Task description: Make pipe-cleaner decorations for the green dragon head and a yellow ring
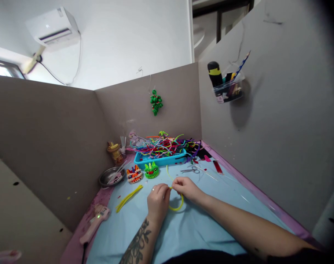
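My left hand [159, 200] and my right hand [186, 187] meet over the blue cloth, fingertips almost touching. Both are closed in a pinch on a yellow pipe cleaner [177, 209]. It bends in a loop below the hands, and a thin end sticks up beyond them. The exact spot between the fingertips is partly hidden. Left of my left hand lies a bundle of yellow pipe cleaners [129, 198]. Beyond the hands sit a green pipe-cleaner animal head [151, 171] and an orange one [134, 175].
A blue tray [161, 160] heaped with coloured pipe cleaners stands at the back. Scissors [193, 169] lie right of centre. At left are a metal bowl [105, 179] and a pink glue gun [94, 224] with a lit green light. Grey partitions [147, 79] enclose the table.
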`<action>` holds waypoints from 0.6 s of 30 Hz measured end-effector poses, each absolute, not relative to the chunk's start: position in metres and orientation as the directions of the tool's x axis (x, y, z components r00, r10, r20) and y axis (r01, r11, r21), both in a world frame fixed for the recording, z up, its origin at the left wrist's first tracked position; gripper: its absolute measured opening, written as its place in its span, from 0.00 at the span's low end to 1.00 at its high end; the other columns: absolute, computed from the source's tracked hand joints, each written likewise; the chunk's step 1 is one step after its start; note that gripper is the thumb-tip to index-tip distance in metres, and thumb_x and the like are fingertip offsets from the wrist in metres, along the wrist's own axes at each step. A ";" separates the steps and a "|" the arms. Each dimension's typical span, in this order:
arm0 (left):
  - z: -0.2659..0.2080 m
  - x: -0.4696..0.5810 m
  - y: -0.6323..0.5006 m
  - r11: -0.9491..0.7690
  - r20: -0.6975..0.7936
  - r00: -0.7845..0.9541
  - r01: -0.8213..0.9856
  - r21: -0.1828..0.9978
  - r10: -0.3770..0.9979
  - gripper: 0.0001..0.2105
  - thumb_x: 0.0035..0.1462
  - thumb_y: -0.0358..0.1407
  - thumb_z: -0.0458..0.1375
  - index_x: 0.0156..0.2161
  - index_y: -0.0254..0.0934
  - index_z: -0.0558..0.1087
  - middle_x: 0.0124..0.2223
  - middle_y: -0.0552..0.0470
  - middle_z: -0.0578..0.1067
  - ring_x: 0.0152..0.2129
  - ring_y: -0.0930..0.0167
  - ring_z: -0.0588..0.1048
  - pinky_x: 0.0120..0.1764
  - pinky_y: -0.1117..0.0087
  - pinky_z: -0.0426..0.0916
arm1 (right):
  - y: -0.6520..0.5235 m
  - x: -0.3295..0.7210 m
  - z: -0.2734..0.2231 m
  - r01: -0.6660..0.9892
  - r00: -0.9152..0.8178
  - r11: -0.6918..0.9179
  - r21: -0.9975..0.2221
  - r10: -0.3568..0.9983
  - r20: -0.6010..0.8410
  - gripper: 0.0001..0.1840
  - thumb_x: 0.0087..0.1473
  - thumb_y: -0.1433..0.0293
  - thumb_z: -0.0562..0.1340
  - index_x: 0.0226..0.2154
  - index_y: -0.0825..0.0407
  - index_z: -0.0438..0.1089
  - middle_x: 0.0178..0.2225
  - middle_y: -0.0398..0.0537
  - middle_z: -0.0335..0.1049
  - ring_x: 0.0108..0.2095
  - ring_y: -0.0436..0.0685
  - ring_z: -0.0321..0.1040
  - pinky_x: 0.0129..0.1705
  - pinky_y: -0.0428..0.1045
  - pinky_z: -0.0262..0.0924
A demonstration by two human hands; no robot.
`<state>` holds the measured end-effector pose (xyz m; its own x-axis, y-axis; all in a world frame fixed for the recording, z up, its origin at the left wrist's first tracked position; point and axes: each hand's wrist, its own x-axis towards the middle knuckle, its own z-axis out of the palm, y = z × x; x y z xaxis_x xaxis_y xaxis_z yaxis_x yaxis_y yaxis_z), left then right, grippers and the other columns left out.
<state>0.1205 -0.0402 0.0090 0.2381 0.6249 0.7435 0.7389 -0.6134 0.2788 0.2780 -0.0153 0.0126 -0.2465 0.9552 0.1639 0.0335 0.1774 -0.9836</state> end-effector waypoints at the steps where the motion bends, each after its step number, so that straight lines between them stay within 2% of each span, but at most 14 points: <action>1: 0.008 0.120 -0.040 -0.606 0.730 0.247 0.745 0.277 0.637 0.06 0.55 0.32 0.52 0.33 0.39 0.72 0.33 0.49 0.76 0.32 0.68 0.72 0.38 0.69 0.64 | -0.016 0.278 0.013 0.034 -0.244 0.178 -0.983 0.956 0.164 0.07 0.43 0.69 0.58 0.20 0.55 0.64 0.14 0.36 0.58 0.16 0.45 0.53 0.21 0.42 0.47; 9: 0.004 0.119 -0.038 -0.541 0.670 0.271 0.809 0.231 0.691 0.08 0.57 0.35 0.51 0.33 0.38 0.72 0.28 0.50 0.74 0.28 0.69 0.71 0.34 0.70 0.63 | -0.014 0.278 0.011 0.042 -0.234 0.167 -0.985 0.960 0.152 0.07 0.43 0.68 0.59 0.20 0.55 0.64 0.14 0.37 0.58 0.17 0.45 0.53 0.21 0.42 0.47; 18: 0.001 0.121 -0.037 -0.596 0.726 0.238 0.751 0.285 0.646 0.07 0.57 0.31 0.50 0.33 0.36 0.71 0.28 0.50 0.73 0.27 0.71 0.71 0.32 0.72 0.65 | -0.015 0.278 0.013 0.038 -0.233 0.154 -0.987 0.962 0.141 0.08 0.43 0.67 0.59 0.20 0.55 0.64 0.14 0.37 0.59 0.17 0.45 0.53 0.21 0.42 0.47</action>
